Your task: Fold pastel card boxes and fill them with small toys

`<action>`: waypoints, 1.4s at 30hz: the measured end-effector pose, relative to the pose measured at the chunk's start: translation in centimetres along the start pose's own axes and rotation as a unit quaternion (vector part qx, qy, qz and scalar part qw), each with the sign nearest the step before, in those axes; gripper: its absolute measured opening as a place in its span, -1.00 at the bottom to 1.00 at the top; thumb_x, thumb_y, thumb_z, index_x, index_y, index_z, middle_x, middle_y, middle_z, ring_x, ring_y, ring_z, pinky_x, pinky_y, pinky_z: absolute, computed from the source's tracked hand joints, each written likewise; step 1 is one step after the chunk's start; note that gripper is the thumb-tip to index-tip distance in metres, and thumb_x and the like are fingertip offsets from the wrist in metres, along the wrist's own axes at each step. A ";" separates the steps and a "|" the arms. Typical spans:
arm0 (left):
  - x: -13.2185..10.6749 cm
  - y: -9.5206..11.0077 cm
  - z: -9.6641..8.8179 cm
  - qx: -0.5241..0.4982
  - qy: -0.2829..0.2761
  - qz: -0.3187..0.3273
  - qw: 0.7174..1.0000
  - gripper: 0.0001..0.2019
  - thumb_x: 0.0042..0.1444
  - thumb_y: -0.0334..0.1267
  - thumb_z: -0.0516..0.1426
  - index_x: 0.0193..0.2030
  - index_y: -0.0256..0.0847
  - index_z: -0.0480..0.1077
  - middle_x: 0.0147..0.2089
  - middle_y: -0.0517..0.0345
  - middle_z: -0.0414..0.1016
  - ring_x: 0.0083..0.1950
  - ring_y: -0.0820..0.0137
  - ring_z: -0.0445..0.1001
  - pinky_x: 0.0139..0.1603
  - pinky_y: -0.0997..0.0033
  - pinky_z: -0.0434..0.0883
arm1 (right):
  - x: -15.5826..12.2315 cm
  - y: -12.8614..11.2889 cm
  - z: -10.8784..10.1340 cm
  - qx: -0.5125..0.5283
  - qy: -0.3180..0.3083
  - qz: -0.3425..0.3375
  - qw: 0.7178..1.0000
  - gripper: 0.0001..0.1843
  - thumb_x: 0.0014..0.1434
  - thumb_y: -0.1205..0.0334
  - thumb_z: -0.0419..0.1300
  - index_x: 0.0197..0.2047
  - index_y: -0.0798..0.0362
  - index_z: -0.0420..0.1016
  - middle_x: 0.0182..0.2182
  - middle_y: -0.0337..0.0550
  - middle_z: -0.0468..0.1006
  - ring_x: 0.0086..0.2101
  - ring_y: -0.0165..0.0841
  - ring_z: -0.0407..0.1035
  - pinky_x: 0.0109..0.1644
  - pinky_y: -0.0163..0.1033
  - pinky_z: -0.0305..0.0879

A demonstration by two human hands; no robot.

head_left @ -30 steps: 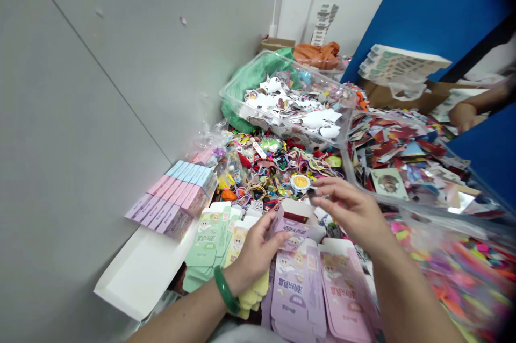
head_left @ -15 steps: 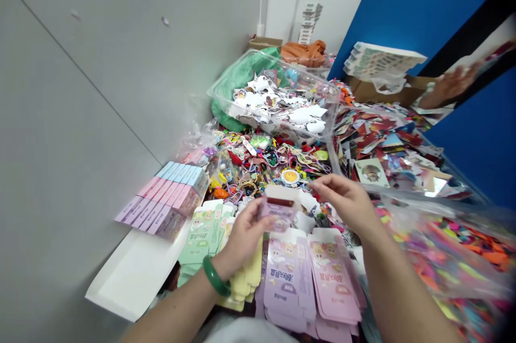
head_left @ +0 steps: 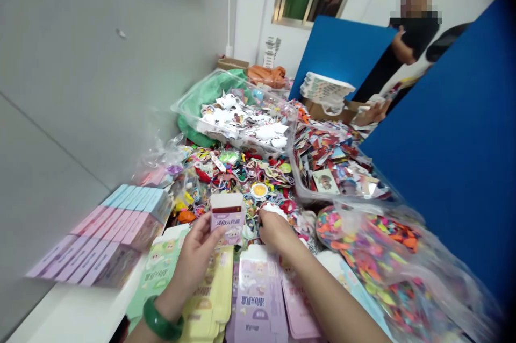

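Observation:
My left hand (head_left: 194, 259) grips a small folded lilac cardboard box (head_left: 227, 218) upright, and a green bangle (head_left: 162, 319) circles that wrist. My right hand (head_left: 274, 231) is curled down over a white piece (head_left: 274, 209) at the edge of a heap of small trinkets (head_left: 245, 176). I cannot tell whether it holds the piece. Under both hands lie flat printed box blanks: lilac ones (head_left: 258, 300), yellow ones (head_left: 213, 294) and green ones (head_left: 159, 262). A row of folded pink and blue boxes (head_left: 113, 235) stands at the left.
A clear tub of white paper cut-outs (head_left: 242, 122) sits behind the heap, and a clear tub of printed cards (head_left: 330, 163) lies to its right. A bag of colourful pieces (head_left: 374, 257) lies on the right. A grey wall (head_left: 100, 63) bounds the left, blue panels (head_left: 451, 155) the right. A person (head_left: 415, 36) stands beyond.
The view has swung left, bringing the standing person into sight. The box now stands upright in my left hand, and my right hand has dropped from above the box onto the heap.

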State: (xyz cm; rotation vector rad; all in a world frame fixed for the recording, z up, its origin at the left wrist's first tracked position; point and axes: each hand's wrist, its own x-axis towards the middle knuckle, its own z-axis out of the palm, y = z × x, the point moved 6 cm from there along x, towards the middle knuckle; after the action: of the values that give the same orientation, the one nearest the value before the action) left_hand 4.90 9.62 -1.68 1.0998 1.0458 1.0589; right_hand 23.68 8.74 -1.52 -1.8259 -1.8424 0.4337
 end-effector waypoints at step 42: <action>-4.6 -3.1 4.6 0.088 -0.183 -0.015 0.979 -0.63 0.29 -0.07 0.03 0.12 -0.12 0.45 0.25 0.04 0.41 0.32 0.21 0.27 0.39 0.11 0.10 | -7.5 3.4 1.4 0.463 -0.139 0.237 0.843 -0.50 -0.14 -0.16 0.38 -0.28 0.08 0.52 -0.69 -0.42 0.24 -0.69 -0.57 -0.01 -0.62 -0.39 -0.12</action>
State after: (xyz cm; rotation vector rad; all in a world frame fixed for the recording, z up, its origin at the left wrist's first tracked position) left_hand 8.96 3.95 -3.56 1.3575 0.8658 0.7131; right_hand 25.43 1.60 -5.53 -1.4906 -0.9480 1.5264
